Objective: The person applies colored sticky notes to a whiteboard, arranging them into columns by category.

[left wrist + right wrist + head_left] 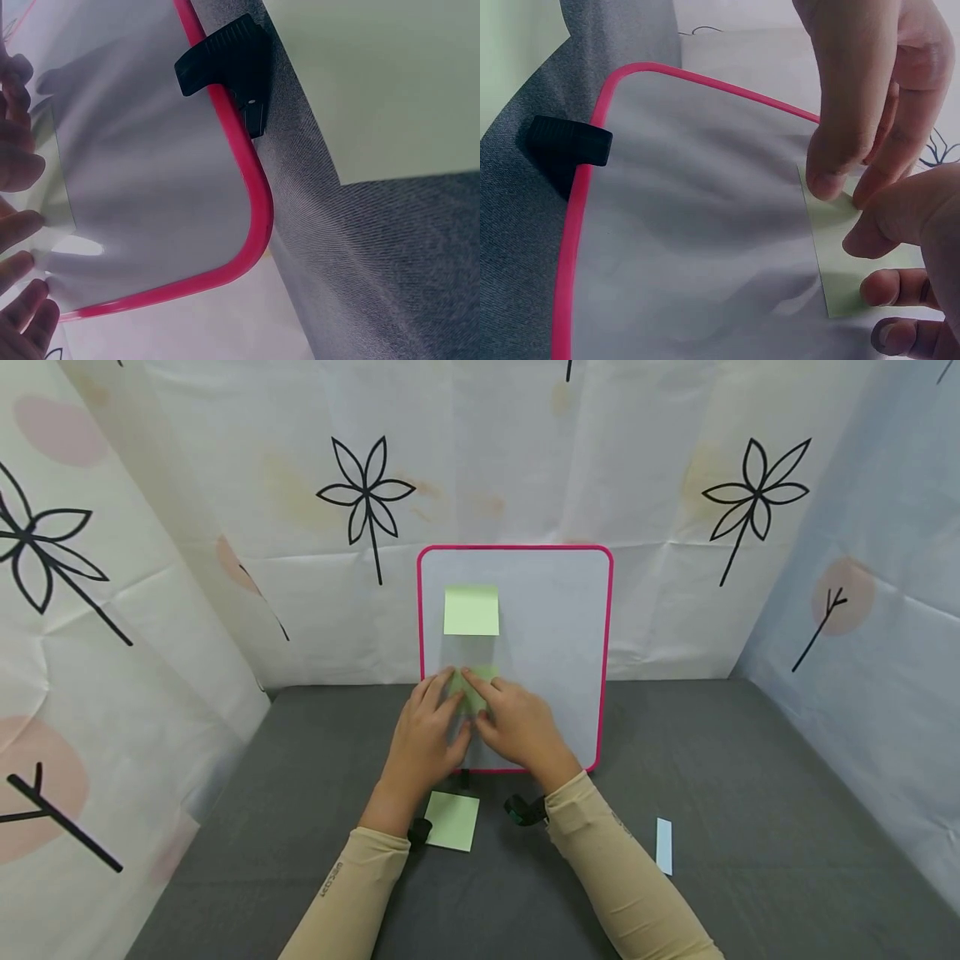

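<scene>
A whiteboard [555, 643] with a pink rim stands upright at the back of the dark table. One pale green sticky note [471, 610] is on its upper left part. Below that, a second green sticky note [474, 697] lies against the board, partly covered by both hands. My left hand [422, 735] touches this lower note from the left, its fingers extended. From the other side my right hand [525, 727] presses the note's top with a straight index finger. In the right wrist view, fingertips of both hands rest on the lower sticky note [829, 247].
A green sticky note pad [453, 822] lies on the table before the board, near the left wrist. A narrow pale blue strip [663, 846] is at the right. A black holder [225, 56] grips the board's bottom edge. Patterned cloth [675, 610] hangs behind.
</scene>
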`<state>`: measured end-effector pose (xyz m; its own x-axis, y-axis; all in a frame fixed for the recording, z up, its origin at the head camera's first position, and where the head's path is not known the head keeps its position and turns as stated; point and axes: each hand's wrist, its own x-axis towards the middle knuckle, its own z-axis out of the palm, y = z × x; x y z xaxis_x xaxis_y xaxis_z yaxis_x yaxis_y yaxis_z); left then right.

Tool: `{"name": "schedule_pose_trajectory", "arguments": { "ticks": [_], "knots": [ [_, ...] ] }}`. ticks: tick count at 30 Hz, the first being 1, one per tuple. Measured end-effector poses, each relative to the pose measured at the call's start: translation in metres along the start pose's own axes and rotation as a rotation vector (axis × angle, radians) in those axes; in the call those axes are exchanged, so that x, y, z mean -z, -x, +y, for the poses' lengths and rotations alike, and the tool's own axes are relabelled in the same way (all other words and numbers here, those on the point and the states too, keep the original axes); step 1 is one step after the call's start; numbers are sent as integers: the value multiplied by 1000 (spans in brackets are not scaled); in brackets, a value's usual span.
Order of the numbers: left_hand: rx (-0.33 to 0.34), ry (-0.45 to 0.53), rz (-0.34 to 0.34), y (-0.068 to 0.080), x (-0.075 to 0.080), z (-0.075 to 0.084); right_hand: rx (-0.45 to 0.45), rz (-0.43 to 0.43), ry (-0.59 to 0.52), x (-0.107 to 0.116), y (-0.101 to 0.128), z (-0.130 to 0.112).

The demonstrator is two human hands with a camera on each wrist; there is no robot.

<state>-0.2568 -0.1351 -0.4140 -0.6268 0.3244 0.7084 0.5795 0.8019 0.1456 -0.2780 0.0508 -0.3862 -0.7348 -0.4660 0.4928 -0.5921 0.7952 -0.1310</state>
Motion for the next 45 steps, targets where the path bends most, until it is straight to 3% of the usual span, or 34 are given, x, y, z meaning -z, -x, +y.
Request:
{"name": "schedule_pose_trajectory", "arguments": {
  "ticks": [7,15,32,39,45],
  "knots": [
    [-13,-9,25,1,-1,0,-8,35,-21,6,1,5],
    [19,-8,-24,0,-1,0,-31,93,-12,12,3,15],
    [14,-3,-14,0,0,0,-59,162,-38,19,8,24],
    [-6,-11,-2,-1,-1,0,-57,164,-50,19,8,23],
    [-69,-5,-14,-2,-1,4,-56,167,-44,17,8,23]
  ]
}}
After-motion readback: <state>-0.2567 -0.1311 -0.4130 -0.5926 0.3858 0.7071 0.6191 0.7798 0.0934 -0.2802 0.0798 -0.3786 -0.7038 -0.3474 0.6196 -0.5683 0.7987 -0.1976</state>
